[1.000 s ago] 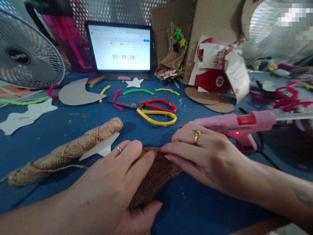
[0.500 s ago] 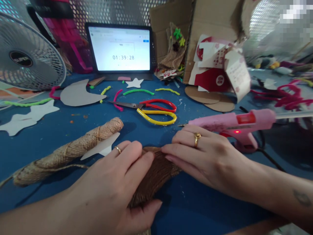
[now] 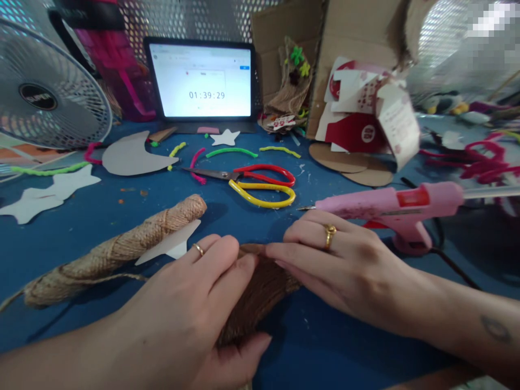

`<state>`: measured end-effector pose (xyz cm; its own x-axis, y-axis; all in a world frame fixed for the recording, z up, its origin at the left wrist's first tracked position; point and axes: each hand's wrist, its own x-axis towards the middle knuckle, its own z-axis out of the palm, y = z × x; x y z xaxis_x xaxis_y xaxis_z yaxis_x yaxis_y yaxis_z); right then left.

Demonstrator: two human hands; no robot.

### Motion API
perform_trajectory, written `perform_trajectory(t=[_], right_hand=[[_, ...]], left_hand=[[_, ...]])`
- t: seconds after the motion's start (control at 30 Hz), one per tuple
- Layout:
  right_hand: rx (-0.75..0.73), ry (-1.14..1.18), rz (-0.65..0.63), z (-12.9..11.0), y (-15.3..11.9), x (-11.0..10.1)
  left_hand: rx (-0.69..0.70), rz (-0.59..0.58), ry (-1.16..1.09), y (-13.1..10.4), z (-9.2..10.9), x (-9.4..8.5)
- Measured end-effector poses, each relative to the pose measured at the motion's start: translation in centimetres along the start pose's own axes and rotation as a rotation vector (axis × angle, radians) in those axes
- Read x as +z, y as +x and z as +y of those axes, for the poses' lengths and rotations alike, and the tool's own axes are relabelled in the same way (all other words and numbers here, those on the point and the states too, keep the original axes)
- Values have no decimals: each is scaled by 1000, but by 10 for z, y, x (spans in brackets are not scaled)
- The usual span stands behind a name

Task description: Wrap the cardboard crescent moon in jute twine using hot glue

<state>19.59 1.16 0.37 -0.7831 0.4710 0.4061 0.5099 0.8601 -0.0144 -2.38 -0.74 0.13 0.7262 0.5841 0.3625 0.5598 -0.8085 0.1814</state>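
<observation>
A brown, twine-covered curved piece (image 3: 260,298) lies on the blue table between my two hands. My left hand (image 3: 195,309) is wrapped over its left side, fingertips on the upper edge and thumb at the lower side. My right hand (image 3: 337,260) presses its fingertips on the piece's upper right edge, with the fingers together. A roll of jute twine (image 3: 117,252) rests left of my left hand, its loose strand running toward that hand. Behind my right hand lies a pink glue gun (image 3: 390,203). Scissors with red and yellow handles (image 3: 260,184) lie beyond the hands.
A fan (image 3: 52,92) stands at the back left beside a tablet showing a timer (image 3: 203,81). Cardboard (image 3: 357,32) and red-and-white packaging (image 3: 353,130) are at the back right. White stars (image 3: 225,137), a grey crescent (image 3: 130,157) and pipe cleaners (image 3: 231,152) lie about.
The view has shifted very slightly. My right fingertips have moved slightly left along the piece's upper edge, while my left hand keeps nearly the same hold.
</observation>
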Motion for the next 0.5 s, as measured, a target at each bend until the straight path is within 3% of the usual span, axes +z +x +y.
perform_trajectory(t=[0.5], right_hand=[[-3, 24, -32, 1, -5, 4]], left_hand=[[-20, 6, 24, -3, -1, 1]])
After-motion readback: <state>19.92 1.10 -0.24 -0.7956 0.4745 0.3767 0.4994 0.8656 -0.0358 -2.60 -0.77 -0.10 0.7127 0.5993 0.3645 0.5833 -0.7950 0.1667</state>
